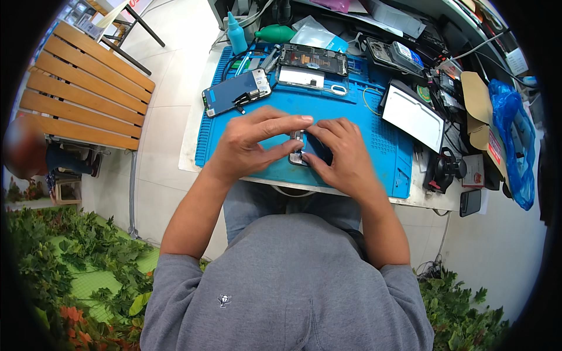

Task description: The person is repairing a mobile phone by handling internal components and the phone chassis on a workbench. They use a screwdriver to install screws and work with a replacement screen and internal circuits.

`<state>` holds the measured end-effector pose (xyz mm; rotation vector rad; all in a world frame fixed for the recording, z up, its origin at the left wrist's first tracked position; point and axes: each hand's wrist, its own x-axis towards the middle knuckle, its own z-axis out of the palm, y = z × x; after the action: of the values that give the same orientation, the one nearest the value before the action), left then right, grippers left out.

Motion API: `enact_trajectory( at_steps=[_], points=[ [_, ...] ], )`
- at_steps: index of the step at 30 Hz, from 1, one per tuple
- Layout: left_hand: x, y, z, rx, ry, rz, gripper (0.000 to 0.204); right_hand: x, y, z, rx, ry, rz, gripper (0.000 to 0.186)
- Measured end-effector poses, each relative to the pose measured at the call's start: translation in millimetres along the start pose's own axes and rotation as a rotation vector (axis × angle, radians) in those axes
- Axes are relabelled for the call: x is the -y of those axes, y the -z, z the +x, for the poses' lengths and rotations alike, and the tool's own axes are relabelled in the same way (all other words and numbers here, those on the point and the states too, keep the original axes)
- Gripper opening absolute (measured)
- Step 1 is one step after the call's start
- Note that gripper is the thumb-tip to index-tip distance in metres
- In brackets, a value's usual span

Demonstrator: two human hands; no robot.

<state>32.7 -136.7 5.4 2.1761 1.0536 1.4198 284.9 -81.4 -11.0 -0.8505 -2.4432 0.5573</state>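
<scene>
At the near middle of the blue mat, a dark phone panel with silvery parts along its left end sits between my hands, partly covered by them. My right hand grips it, thumb at the near side and fingers curled over the far side. My left hand is at the silvery end, its thumb against or just above the panel. The left index finger stretches out over the far corner, apart from the thumb. Beyond my left hand lies a phone screen with a dangling black flex cable.
On the blue mat an opened phone lies at the back, near a white tray. A blue squeeze bottle and green air blower stand far left. Black tape dispenser-like object is at right; a slatted wooden bench stands left.
</scene>
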Motion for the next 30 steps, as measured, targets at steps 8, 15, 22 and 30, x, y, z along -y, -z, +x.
enact_trajectory(
  at_steps=[8, 15, 22, 30],
  points=[
    [-4, 2, 3, 0.003, 0.049, -0.068, 0.056, -11, 56, -25, 0.14, -0.064, -0.044, 0.085],
    [2, 2, -2, 0.03, 0.123, -0.113, 0.057, -15, 71, -31, 0.185, -0.137, -0.049, 0.082],
    [-15, 26, 0, -0.209, 0.244, -0.1, 0.072, -21, 71, -29, 0.192, -0.096, -0.026, 0.075],
    [-9, 86, -20, 0.284, 0.478, 0.571, 0.054, -33, 73, -21, 0.237, -0.059, 0.0, 0.073]
  ],
)
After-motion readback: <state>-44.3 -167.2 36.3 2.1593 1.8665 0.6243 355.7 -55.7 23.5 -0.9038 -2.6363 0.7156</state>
